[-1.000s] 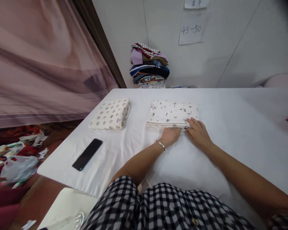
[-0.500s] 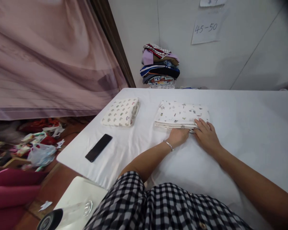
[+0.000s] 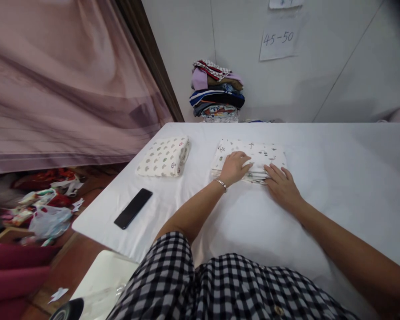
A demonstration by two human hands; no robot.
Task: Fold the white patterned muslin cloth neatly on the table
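A folded white cloth (image 3: 268, 153) with small dark and green prints lies flat on the white-covered table (image 3: 346, 186), its layered edge facing me. My left hand (image 3: 234, 168), with a silver bracelet at the wrist, rests on top of its left part, fingers stretched out. At the near right corner, my right hand (image 3: 282, 184) touches the layered edge with its fingertips, fingers extended. Further left lies a second folded cloth (image 3: 163, 156) with a mushroom-like print. A black phone (image 3: 133, 208) is in front of that one.
Behind the table a stack of folded clothes (image 3: 217, 91) stands against the wall. A pink curtain (image 3: 70, 80) hangs at the left, above plastic bags (image 3: 50, 221) on the floor. A clear bottle (image 3: 96, 302) lies on a white surface (image 3: 103, 271) at lower left.
My left hand has come out from the cloth's near edge and now lies on top of it, further left. My right hand stays at the near right corner. The view has shifted slightly.
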